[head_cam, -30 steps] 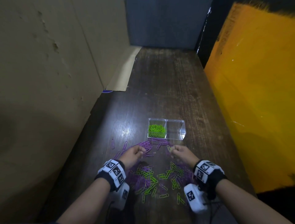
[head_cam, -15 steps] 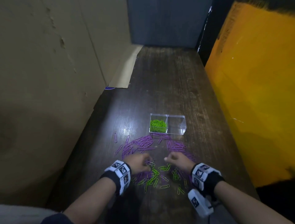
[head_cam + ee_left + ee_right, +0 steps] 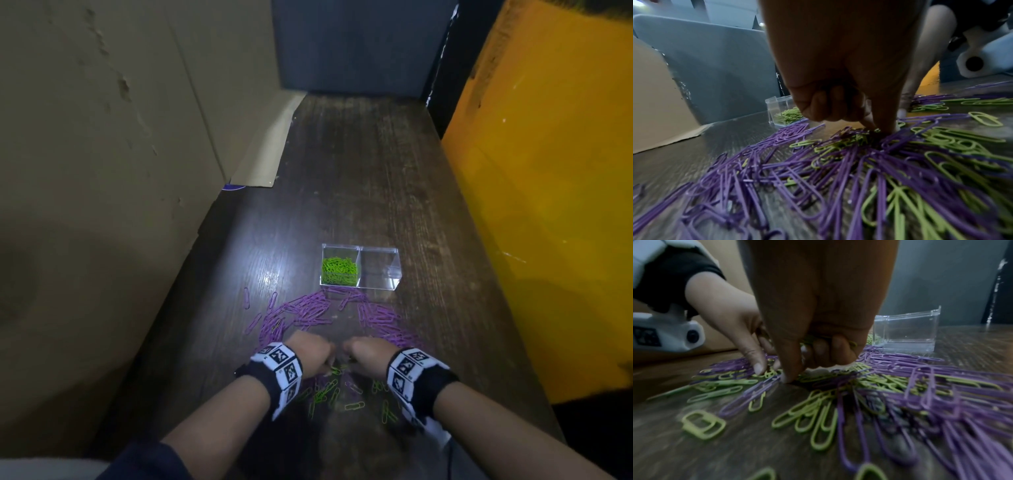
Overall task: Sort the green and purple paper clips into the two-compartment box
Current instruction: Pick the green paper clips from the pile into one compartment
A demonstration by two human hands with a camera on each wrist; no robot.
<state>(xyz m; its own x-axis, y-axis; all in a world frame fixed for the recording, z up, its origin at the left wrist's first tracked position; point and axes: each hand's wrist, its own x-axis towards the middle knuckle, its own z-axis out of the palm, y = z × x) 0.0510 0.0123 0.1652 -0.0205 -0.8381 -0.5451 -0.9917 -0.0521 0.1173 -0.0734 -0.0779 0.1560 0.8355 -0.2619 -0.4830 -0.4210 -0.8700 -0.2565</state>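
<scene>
A clear two-compartment box (image 3: 360, 247) stands mid-table; green clips (image 3: 339, 269) fill its left half, while the right half (image 3: 380, 270) looks bare. Purple clips (image 3: 308, 310) lie in an arc in front of it. Nearer me is a mixed pile of green and purple clips (image 3: 325, 394). My left hand (image 3: 313, 354) has curled fingers, and its thumb and forefinger pinch a green clip (image 3: 768, 373) in the pile (image 3: 859, 162). My right hand (image 3: 363, 351) is beside it; its curled fingers hold green clips (image 3: 852, 343) while a fingertip (image 3: 788, 378) touches the pile.
The dark wooden table (image 3: 359, 171) runs between a cardboard wall (image 3: 102, 171) on the left and a yellow panel (image 3: 548, 205) on the right. A cardboard flap (image 3: 263, 161) lies on the table at far left. A grey panel (image 3: 349, 44) closes the far end.
Both hands have drawn back from the purple clips near the box to the mixed pile closer to me, and now sit close together over it.
</scene>
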